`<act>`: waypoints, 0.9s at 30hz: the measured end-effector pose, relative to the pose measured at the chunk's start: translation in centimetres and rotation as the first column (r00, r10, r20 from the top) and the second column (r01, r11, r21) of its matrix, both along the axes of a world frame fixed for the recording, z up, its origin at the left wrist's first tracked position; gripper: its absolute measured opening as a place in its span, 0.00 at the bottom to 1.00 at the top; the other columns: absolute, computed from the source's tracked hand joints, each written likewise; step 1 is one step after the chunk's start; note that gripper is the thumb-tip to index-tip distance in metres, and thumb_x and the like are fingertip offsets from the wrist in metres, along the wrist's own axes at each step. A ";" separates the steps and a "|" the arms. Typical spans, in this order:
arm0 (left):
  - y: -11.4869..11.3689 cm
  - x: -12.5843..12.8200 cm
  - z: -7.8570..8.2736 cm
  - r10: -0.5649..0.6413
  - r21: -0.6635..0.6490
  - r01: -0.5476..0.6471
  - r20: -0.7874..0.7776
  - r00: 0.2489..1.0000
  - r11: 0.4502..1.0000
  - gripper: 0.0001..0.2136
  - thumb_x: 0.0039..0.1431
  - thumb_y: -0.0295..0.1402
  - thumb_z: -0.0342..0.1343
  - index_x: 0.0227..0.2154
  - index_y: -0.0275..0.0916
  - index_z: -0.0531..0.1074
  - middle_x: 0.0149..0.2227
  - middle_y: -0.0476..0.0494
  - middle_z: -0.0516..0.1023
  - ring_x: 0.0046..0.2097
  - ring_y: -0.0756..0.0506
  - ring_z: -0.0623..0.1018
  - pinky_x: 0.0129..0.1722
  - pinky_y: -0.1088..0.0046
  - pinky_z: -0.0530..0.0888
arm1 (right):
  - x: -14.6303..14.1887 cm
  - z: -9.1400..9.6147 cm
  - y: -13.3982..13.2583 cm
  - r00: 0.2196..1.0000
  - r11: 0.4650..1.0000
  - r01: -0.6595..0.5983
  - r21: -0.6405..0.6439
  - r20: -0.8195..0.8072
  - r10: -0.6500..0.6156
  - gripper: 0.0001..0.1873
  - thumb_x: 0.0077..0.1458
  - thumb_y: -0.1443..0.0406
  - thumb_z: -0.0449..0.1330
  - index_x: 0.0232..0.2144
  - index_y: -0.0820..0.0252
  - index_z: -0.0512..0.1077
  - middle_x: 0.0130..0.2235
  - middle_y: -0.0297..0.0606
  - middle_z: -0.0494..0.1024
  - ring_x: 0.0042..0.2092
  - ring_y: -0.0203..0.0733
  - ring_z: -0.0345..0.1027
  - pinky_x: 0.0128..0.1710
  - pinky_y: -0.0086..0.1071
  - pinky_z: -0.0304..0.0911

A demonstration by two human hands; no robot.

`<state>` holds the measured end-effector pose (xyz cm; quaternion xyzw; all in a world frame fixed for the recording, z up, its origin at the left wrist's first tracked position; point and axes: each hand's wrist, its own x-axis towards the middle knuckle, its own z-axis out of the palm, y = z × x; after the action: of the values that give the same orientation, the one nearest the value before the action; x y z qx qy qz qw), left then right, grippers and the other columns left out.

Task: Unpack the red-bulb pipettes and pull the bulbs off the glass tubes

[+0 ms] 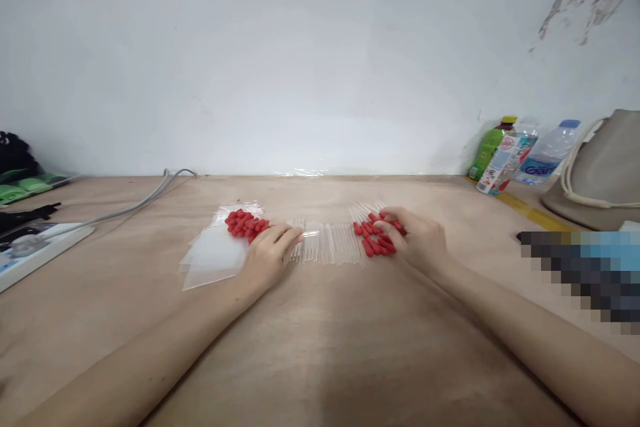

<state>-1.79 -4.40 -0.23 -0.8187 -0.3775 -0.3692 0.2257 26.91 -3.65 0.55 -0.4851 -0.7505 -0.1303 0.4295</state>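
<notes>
A row of thin clear tubes [333, 244] lies side by side on the brown tabletop. My left hand [273, 250] is at the row's left end, fingers closed and bent over the tubes; what they grip is hidden. Just beyond it, a heap of red rubber bulbs [245, 223] rests on clear plastic bags [213, 253]. To the right of the row lie more red rubber bulbs [373, 245], with thin clear tubes [367, 207] sticking out behind them. Over these bulbs my right hand [420, 237] has its thumb and fingertips closed on a red bulb.
At the back right stand several bottles [493, 150] beside a beige bag [605, 160]. A blurred dark and blue patch [595, 273] covers the right edge. On the left are a white power strip [50, 247], its grey cable [135, 203] and a green object [30, 185].
</notes>
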 end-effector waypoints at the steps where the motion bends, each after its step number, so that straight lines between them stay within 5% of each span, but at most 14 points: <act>1: 0.2 -0.1 0.0 0.030 -0.024 -0.030 -0.002 1.000 0.999 0.09 0.60 0.28 0.45 0.38 0.37 0.70 0.33 0.43 0.73 0.35 0.48 0.73 0.33 0.74 0.71 | 0.6 0.4 0.5 0.998 0.994 0.054 -0.093 -0.005 -0.055 0.09 0.53 0.61 0.55 0.36 0.57 0.71 0.32 0.35 0.78 0.28 0.36 0.68 0.27 0.29 0.59; 6: 1.0 -0.3 -0.1 0.145 -0.118 -0.154 -0.085 0.986 0.981 0.16 0.57 0.23 0.41 0.46 0.38 0.66 0.39 0.41 0.68 0.36 0.47 0.72 0.28 0.75 0.70 | 3.8 1.5 3.0 0.995 0.909 0.014 -0.416 -0.087 -0.056 0.09 0.48 0.60 0.58 0.27 0.60 0.70 0.29 0.36 0.76 0.25 0.34 0.66 0.24 0.27 0.58; 11: 2.0 -0.3 -0.5 0.079 -0.070 -0.084 -0.077 0.994 0.994 0.13 0.57 0.22 0.42 0.40 0.37 0.69 0.35 0.43 0.72 0.35 0.48 0.72 0.32 0.75 0.70 | 5.3 1.8 3.6 0.964 0.711 -0.149 -0.687 -0.262 -0.051 0.10 0.43 0.61 0.59 0.27 0.62 0.71 0.24 0.35 0.74 0.19 0.30 0.60 0.18 0.25 0.56; 17: 2.4 0.0 -0.8 0.023 -0.054 -0.029 -0.102 0.995 0.998 0.11 0.57 0.22 0.44 0.36 0.35 0.71 0.33 0.42 0.75 0.36 0.46 0.74 0.34 0.70 0.71 | 5.2 1.2 3.6 0.942 0.628 -0.256 -0.735 -0.336 -0.009 0.10 0.39 0.62 0.61 0.26 0.62 0.75 0.20 0.32 0.71 0.19 0.28 0.57 0.16 0.23 0.53; 25: 1.2 0.4 -0.5 -0.123 -0.223 0.116 -0.020 0.992 0.968 0.12 0.55 0.34 0.52 0.40 0.35 0.72 0.37 0.40 0.76 0.37 0.45 0.75 0.38 0.68 0.73 | 4.3 0.2 3.7 0.902 0.557 -0.376 -0.741 -0.430 0.037 0.11 0.42 0.59 0.60 0.27 0.61 0.75 0.17 0.32 0.71 0.20 0.32 0.62 0.20 0.26 0.59; 27: 0.7 0.4 -0.3 -0.143 -0.265 0.139 0.004 0.990 0.954 0.16 0.54 0.38 0.54 0.42 0.34 0.71 0.38 0.38 0.76 0.39 0.44 0.75 0.39 0.67 0.73 | 4.4 0.3 3.7 0.914 0.573 -0.339 -0.746 -0.404 0.015 0.12 0.43 0.58 0.59 0.27 0.61 0.75 0.17 0.32 0.71 0.20 0.32 0.63 0.22 0.27 0.60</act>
<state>-1.43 -3.70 -0.53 -0.8691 -0.3624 -0.3244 0.0901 31.33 0.09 0.89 -0.5617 -0.6827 0.3560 0.3028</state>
